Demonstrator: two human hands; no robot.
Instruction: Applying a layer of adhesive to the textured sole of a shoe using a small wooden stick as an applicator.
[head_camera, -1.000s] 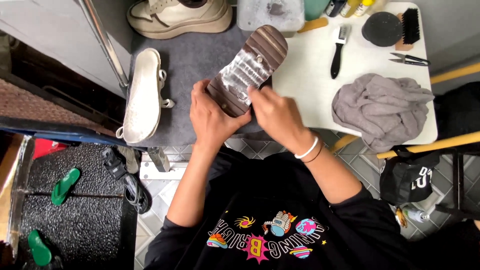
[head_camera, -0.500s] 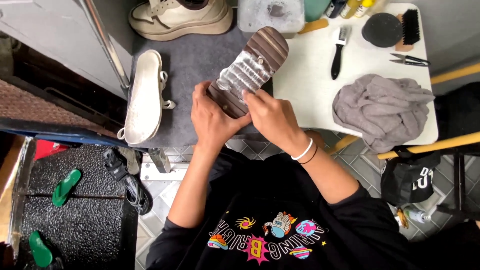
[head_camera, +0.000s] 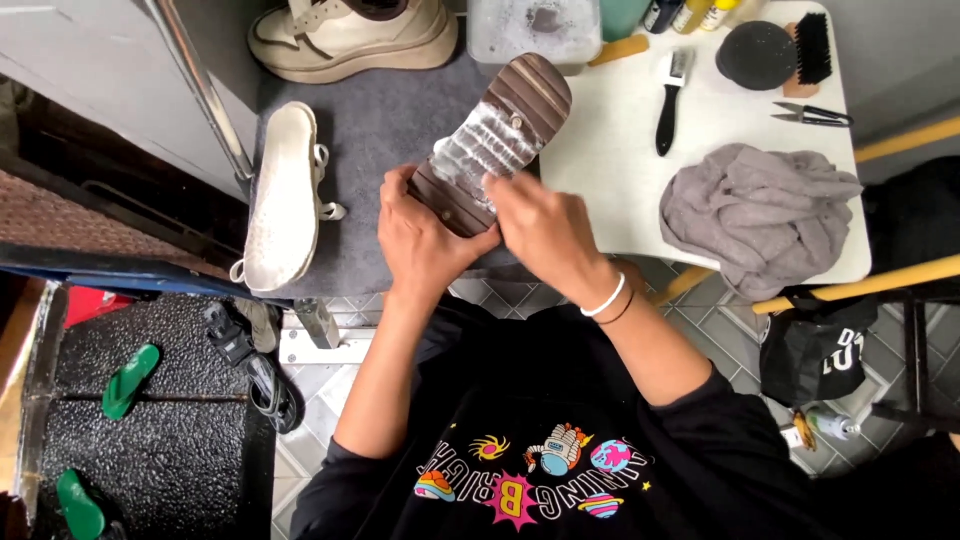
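A brown ribbed sandal (head_camera: 520, 105) lies sole-up, slanting from the grey mat (head_camera: 380, 140) toward the white table (head_camera: 620, 180). White foam or soap covers its middle. My left hand (head_camera: 425, 245) grips the sandal's near end from below left. My right hand (head_camera: 545, 230) presses on the foamy part of the sole with its fingers bent; whether it holds a cloth or brush is hidden.
A cream sandal (head_camera: 283, 195) lies sole-up on the mat's left, a cream chunky shoe (head_camera: 350, 38) behind it. The table carries a grey cloth (head_camera: 760, 215), black-handled brush (head_camera: 670, 100), round black tin (head_camera: 757, 55), scissors (head_camera: 812, 115) and a clear tub (head_camera: 535, 30). Green flip-flops (head_camera: 130, 380) lie on the floor.
My right hand has slid slightly down and along the foamy sole, rubbing it. My left hand keeps the same hold on the sandal's near end.
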